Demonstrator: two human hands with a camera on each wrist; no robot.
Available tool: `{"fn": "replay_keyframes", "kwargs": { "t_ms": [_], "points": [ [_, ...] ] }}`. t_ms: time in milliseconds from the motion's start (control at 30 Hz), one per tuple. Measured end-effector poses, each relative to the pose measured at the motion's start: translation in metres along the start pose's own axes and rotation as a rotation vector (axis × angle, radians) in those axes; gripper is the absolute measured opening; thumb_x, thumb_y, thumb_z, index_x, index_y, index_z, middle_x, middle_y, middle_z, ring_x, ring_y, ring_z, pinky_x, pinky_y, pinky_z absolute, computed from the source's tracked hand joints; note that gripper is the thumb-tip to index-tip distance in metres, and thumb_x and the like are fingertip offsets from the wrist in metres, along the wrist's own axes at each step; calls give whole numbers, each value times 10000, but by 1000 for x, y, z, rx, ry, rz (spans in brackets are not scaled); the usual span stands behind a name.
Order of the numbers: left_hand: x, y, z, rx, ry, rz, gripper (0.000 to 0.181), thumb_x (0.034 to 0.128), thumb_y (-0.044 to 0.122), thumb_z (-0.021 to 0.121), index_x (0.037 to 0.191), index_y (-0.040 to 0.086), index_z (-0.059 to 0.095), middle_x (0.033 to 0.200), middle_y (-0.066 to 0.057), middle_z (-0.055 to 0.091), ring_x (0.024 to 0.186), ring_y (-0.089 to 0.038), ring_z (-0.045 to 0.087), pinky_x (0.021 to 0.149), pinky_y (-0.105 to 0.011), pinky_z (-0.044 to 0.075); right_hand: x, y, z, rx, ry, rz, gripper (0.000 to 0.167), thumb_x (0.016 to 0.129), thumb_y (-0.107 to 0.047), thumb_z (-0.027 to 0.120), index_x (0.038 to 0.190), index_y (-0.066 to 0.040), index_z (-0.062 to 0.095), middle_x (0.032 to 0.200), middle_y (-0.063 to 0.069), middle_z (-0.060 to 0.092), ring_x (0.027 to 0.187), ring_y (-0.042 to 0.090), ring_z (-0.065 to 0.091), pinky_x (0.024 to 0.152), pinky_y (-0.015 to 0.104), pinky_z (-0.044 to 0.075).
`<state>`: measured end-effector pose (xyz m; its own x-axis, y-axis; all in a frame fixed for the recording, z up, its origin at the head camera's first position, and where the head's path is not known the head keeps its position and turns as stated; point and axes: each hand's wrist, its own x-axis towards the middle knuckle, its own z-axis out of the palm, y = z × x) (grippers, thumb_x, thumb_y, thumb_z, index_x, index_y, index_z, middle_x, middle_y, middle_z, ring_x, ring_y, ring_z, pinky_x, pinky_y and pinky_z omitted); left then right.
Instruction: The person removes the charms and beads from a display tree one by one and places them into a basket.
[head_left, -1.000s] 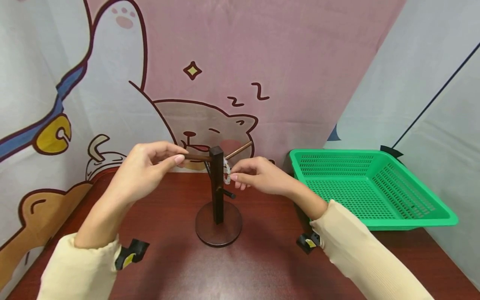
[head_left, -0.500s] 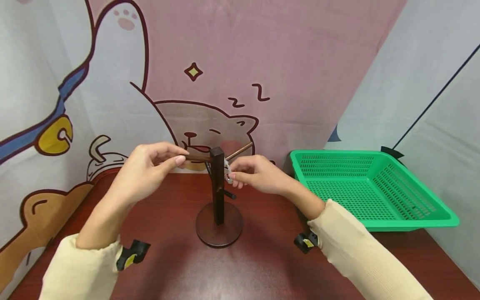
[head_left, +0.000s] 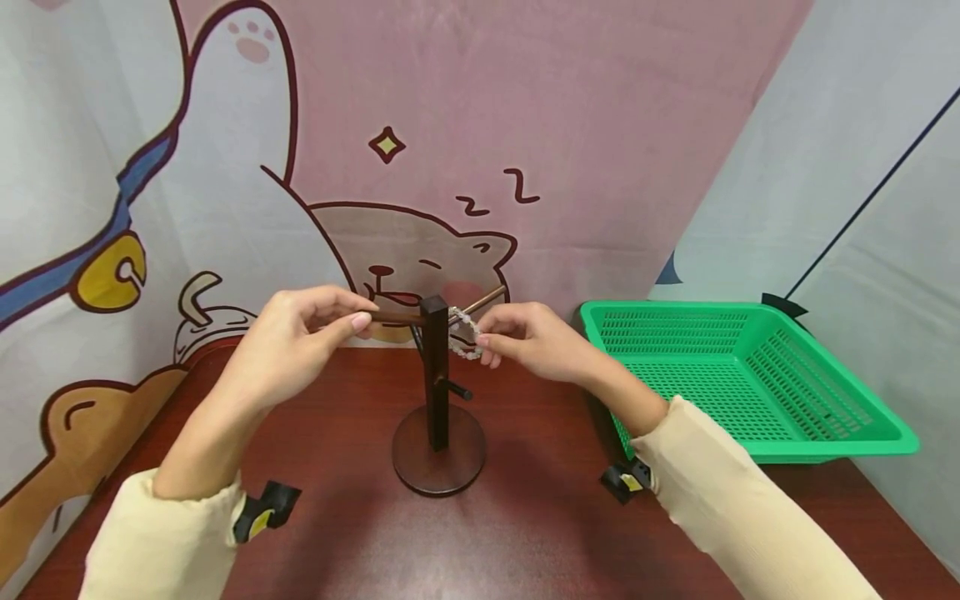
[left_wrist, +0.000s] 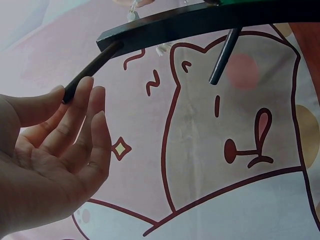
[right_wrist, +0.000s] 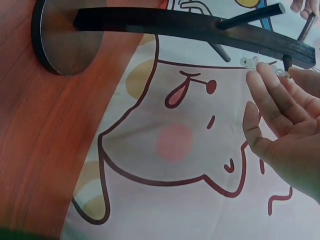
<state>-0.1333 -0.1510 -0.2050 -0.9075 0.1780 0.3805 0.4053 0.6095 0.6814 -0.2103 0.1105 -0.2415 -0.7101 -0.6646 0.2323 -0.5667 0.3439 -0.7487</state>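
Note:
A dark wooden stand (head_left: 437, 383) with a round base and several pegs stands upright on the table. My left hand (head_left: 300, 342) pinches the tip of its upper left peg (left_wrist: 92, 72) between thumb and fingers. At the upper right peg (head_left: 483, 298), my right hand (head_left: 536, 343) pinches the outer side of a clear beaded bracelet (head_left: 467, 355). The bracelet's loop shows between the post and my fingertips, overlapping the peg; whether the peg passes through it I cannot tell. In the right wrist view, fingers partly hide the clear beads (right_wrist: 249, 62).
A green plastic basket (head_left: 750, 450) stands at the right of the red-brown table (head_left: 322, 467). Lower on the post, a short dark peg (head_left: 459, 389) juts out. Behind hangs a cloth (head_left: 600, 150) printed with cartoon animals.
My right hand has moved slightly right and up, drawing the bracelet outward so its loop shows wider. My left hand keeps its pinch on the left peg.

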Motion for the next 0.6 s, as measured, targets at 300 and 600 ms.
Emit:
{"fn": "replay_keyframes", "kwargs": {
  "t_ms": [300, 600],
  "points": [
    [0, -1, 0, -5, -4, -6, 164, 893, 163, 599, 1010, 76, 675, 867, -78, 690, 794, -149, 628, 633, -273, 415, -4, 1, -17, -12, 38, 60, 70, 892, -39, 564, 870, 1, 618, 741, 97, 655, 684, 225, 621, 640, 314, 494],
    [0, 0, 0, -9, -2, -4, 162, 891, 159, 602, 1006, 72, 675, 855, -60, 691, 786, -145, 627, 628, -266, 407, -9, 1, -29, -72, 64, 71, 76, 891, -60, 575, 863, -12, 627, 722, 58, 658, 687, 212, 619, 602, 321, 485]
  ]
}}
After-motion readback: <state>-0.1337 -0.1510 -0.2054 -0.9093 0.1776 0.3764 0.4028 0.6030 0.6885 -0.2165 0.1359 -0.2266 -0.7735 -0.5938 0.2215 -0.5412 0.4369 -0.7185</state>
